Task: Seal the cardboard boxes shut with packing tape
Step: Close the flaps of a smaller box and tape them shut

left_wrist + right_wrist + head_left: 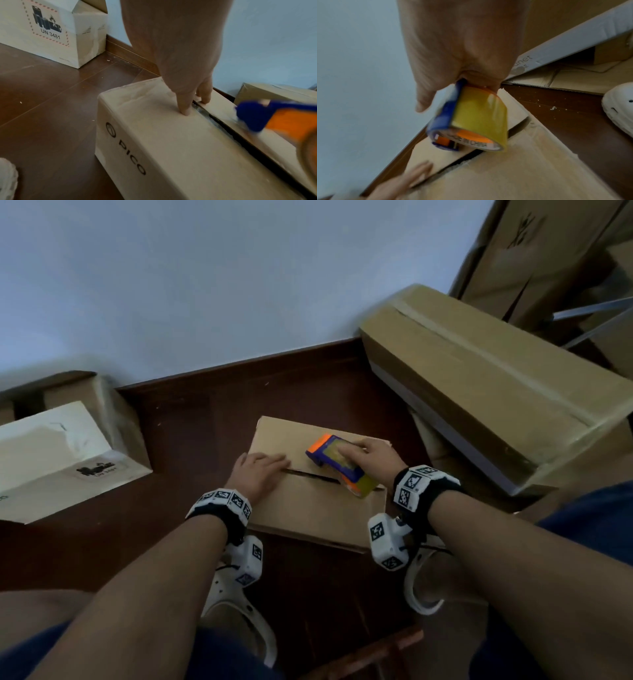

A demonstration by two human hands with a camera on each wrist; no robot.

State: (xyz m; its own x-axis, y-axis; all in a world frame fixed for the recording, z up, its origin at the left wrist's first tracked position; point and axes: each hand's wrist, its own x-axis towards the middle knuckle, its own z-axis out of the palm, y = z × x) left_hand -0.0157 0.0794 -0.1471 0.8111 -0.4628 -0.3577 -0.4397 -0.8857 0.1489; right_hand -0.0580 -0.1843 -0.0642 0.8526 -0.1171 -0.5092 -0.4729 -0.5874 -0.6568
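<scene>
A long box [496, 392] leans at the right, a white box [51, 453] sits left. Between them on the floor [191, 419] stands the box [308, 508], its seam gaping. The left hand [260, 474] presses flat, fingers [186, 109] straight, by the seam. The right hand [373, 457] grips the dispenser [337, 463]; it seems to touch the flap.

— How's the light?
— Dim, soft, bluish; the wall [205, 285] looks grey and the floor [191, 419] very dark.
— Sharpness?
— The tape dispenser [274, 119] smears with motion blur in both wrist views. Straight box edges bow near the head view's borders.
</scene>
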